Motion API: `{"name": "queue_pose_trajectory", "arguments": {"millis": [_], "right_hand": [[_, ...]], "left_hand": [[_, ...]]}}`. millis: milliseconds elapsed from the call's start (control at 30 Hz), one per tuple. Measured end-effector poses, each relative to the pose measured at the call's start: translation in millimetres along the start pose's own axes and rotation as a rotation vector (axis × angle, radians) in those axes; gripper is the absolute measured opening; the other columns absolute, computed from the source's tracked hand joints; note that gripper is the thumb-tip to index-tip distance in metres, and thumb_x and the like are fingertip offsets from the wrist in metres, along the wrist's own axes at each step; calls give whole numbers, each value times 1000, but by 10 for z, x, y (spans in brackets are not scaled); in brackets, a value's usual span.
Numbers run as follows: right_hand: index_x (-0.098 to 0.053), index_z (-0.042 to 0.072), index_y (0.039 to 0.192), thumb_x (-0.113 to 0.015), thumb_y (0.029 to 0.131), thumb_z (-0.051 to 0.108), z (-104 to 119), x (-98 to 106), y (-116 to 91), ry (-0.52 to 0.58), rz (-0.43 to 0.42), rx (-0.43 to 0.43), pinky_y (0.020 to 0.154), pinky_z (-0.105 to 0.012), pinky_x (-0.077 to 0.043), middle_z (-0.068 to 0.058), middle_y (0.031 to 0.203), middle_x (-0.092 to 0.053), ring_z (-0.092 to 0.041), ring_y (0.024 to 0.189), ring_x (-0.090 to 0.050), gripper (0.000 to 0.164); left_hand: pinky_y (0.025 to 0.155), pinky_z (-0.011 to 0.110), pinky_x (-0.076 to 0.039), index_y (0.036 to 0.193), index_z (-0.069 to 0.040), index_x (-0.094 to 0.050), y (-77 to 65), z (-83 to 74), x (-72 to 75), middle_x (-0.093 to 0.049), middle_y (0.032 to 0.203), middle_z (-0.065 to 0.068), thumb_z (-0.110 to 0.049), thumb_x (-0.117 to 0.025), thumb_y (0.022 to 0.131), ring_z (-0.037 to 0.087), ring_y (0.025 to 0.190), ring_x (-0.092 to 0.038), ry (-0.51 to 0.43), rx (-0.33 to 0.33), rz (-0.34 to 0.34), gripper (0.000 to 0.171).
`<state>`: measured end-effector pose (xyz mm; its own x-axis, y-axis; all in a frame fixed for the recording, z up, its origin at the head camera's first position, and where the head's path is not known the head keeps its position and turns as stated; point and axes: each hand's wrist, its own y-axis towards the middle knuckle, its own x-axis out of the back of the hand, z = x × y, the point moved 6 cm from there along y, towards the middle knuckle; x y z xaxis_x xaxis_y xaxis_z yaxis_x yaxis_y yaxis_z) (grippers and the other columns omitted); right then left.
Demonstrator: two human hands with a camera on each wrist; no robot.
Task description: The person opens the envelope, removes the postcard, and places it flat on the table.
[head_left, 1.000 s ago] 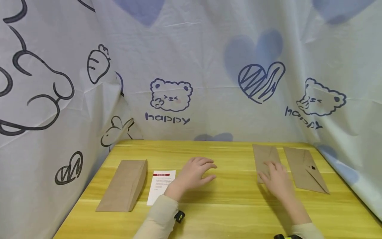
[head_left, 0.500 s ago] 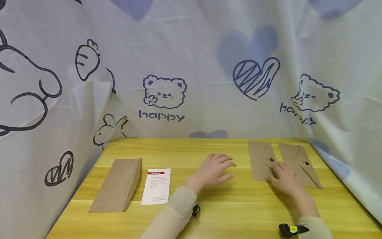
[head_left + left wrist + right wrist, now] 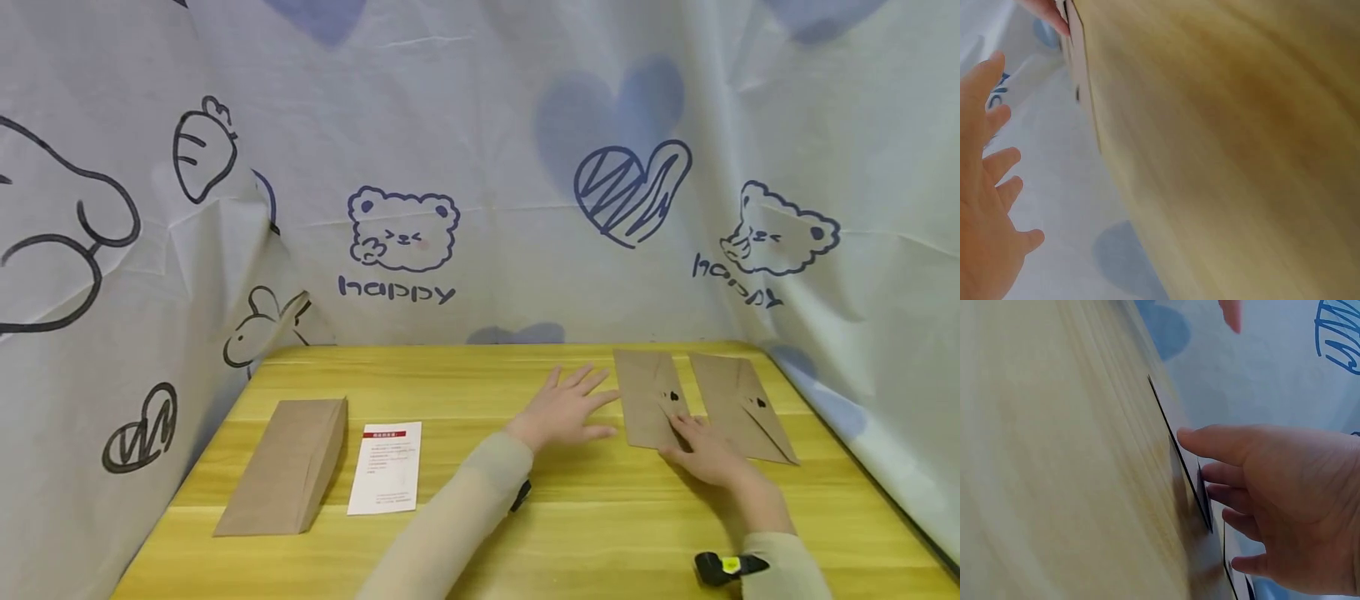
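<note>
Two brown paper envelopes lie side by side on the right of the table in the head view. My right hand [image 3: 708, 454] touches the near right corner of the left one, a flapped envelope [image 3: 641, 396] with a small black mark. In the right wrist view its thumb and fingers rest on the upper side of that envelope [image 3: 1175, 425], not curled round it. The other envelope [image 3: 723, 387] lies just beyond that hand. With fingers spread, my left hand [image 3: 566, 412] hovers over the table left of the envelopes and holds nothing; the left wrist view also shows its fingers apart.
On the left of the wooden table [image 3: 480, 383] lies a larger brown paper envelope [image 3: 277, 467]. Beside it is a white printed card [image 3: 386, 471] with a red strip. A light curtain [image 3: 510, 167] with blue drawings hangs behind and at both sides.
My left hand has moved right, away from the white card, toward the envelopes, and its fingers have spread. My right hand has drawn back from the left envelope's middle to its near right corner.
</note>
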<state>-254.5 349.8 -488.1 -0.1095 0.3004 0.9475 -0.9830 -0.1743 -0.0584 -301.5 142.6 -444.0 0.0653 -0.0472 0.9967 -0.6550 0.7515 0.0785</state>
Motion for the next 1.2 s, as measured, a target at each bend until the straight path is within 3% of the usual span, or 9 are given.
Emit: {"name": "queue_pose_trajectory", "arguments": {"millis": [233, 400, 633, 833, 1200], "right_hand": [[-38, -6, 145, -52, 98, 45, 49, 16, -14, 19, 53, -12, 98, -78, -26, -34, 150, -32, -60, 135, -26, 71], [-42, -5, 143, -52, 98, 44, 153, 35, -21, 22, 74, -2, 102, -73, -29, -33, 149, -36, -58, 136, -28, 68], [-47, -6, 140, -55, 97, 40, 290, 38, -19, -5, 77, 29, 104, -68, -32, -32, 146, -40, -55, 135, -34, 63], [-48, -5, 139, -56, 97, 38, 385, 29, -32, 4, 95, 35, 104, -68, -33, -32, 145, -42, -55, 134, -35, 61], [-51, -5, 137, -59, 96, 34, 472, 35, -46, 6, 98, 43, 104, -64, -36, -32, 143, -45, -53, 131, -41, 58]], "left_hand": [[123, 54, -11, 152, -45, -21, 241, -20, -126, -13, 165, -9, -69, -34, 94, 16, 154, -6, 53, 24, 90, 64], [123, 54, -12, 153, -45, -19, 310, -63, -222, -14, 165, -10, -72, -34, 92, 15, 154, -7, 79, 54, 171, 69], [123, 52, -11, 153, -48, -9, 231, -81, -321, -13, 164, -15, -78, -31, 89, 10, 153, -7, 101, 123, 327, 74], [124, 51, -8, 151, -50, -2, 226, -42, -441, -7, 164, -18, -78, -26, 90, 7, 153, -4, 91, 165, 400, 72], [123, 54, -10, 152, -49, -11, 104, -37, -402, -10, 164, -14, -73, -33, 92, 10, 153, -9, -19, 174, 403, 69]]}}
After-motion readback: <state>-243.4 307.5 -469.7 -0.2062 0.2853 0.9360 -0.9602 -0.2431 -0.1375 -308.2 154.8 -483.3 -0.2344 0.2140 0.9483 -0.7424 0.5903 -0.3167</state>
